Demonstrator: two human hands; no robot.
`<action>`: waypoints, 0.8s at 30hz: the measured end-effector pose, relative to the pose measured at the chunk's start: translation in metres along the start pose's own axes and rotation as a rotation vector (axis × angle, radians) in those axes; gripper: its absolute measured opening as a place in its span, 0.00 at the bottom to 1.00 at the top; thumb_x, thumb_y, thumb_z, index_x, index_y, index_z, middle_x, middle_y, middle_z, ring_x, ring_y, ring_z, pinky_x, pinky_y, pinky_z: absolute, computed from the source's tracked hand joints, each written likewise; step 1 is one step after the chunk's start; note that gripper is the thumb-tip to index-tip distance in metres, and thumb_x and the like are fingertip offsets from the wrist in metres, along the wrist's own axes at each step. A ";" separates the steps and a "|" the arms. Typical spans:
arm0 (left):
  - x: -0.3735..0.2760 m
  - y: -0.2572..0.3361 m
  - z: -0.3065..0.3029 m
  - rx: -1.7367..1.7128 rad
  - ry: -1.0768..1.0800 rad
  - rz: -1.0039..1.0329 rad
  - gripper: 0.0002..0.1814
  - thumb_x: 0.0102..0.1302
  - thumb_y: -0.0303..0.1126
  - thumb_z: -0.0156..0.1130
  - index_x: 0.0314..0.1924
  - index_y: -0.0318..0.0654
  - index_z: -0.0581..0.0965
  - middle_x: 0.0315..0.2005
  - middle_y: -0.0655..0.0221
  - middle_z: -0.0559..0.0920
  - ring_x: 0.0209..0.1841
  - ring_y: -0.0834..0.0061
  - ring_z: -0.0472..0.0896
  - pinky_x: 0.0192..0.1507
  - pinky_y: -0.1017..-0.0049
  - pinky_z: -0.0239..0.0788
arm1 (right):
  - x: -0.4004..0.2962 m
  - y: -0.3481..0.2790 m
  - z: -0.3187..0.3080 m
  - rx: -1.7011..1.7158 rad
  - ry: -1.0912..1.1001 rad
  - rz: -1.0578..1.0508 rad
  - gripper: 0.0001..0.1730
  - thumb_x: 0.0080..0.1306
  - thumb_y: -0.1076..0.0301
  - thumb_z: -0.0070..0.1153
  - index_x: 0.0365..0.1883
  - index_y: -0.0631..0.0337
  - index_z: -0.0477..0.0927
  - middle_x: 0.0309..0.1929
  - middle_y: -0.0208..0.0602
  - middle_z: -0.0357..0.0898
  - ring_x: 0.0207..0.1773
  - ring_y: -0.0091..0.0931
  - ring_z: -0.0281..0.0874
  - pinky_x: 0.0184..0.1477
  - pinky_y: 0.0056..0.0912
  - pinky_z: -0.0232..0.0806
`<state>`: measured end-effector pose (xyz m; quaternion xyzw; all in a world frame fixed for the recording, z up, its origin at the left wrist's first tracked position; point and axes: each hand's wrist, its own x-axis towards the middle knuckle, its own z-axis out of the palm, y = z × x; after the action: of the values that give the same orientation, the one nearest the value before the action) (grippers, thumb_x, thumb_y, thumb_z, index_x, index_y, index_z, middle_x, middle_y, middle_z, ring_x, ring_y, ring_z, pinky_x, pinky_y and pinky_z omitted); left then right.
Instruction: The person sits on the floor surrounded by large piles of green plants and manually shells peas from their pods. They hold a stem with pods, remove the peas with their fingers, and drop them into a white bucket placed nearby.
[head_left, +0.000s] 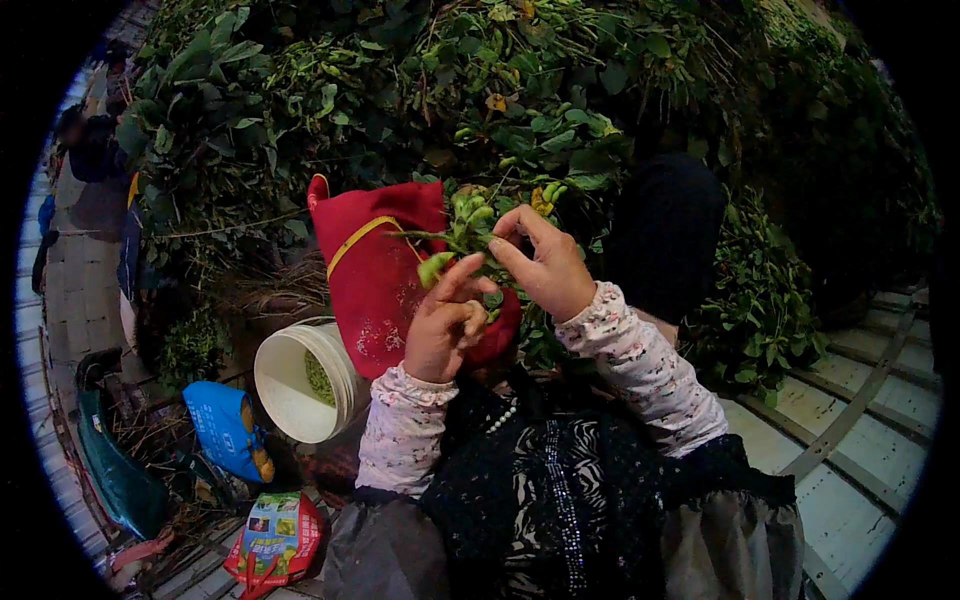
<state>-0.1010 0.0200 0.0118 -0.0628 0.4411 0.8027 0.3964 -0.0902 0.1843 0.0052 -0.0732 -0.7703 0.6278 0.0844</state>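
My right hand (546, 262) pinches the stem of a green bean plant sprig (474, 217) between thumb and fingertips. Fuzzy green pods hang on the sprig, above the red cloth (375, 277) at my lap. My left hand (450, 319) is just below and left of the sprig, its index finger extended near a green pod or leaf (433, 268) and the other fingers curled; whether it grips anything cannot be told. A white plastic bucket (274, 375), tipped towards the view, stands left of my left hand with green pods or beans (320, 379) inside.
A large heap of cut bean plants (480, 97) spreads ahead and to the right. At the left lie a blue bag (221, 427), a red printed bag (276, 536) and a dark green bag (116, 465). Another person (94, 146) is at the far left. Pale floor panels (847, 480) show at right.
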 end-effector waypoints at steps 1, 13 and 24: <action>0.001 -0.002 0.003 0.081 0.031 -0.016 0.17 0.61 0.23 0.41 0.50 0.35 0.68 0.30 0.73 0.72 0.20 0.88 0.64 0.16 0.89 0.51 | -0.002 -0.001 0.003 -0.015 -0.002 -0.015 0.07 0.58 0.71 0.52 0.33 0.64 0.70 0.24 0.36 0.73 0.25 0.19 0.70 0.29 0.23 0.63; 0.017 -0.033 -0.017 -0.462 0.164 -0.110 0.05 0.61 0.35 0.55 0.32 0.44 0.73 0.21 0.81 0.72 0.17 0.91 0.62 0.14 0.87 0.47 | -0.023 -0.002 0.018 -0.331 -0.158 -0.084 0.09 0.59 0.68 0.48 0.34 0.63 0.65 0.22 0.47 0.72 0.26 0.43 0.72 0.26 0.40 0.63; 0.017 -0.036 -0.016 -0.133 0.271 0.071 0.05 0.60 0.31 0.55 0.37 0.44 0.73 0.25 0.79 0.75 0.22 0.88 0.68 0.20 0.87 0.56 | -0.029 0.020 0.019 -0.174 -0.350 0.086 0.09 0.62 0.68 0.38 0.31 0.67 0.62 0.23 0.57 0.70 0.29 0.51 0.69 0.29 0.50 0.61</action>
<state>-0.0913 0.0280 -0.0291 -0.1809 0.4385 0.8277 0.2998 -0.0664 0.1641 -0.0197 -0.0030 -0.8208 0.5650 -0.0844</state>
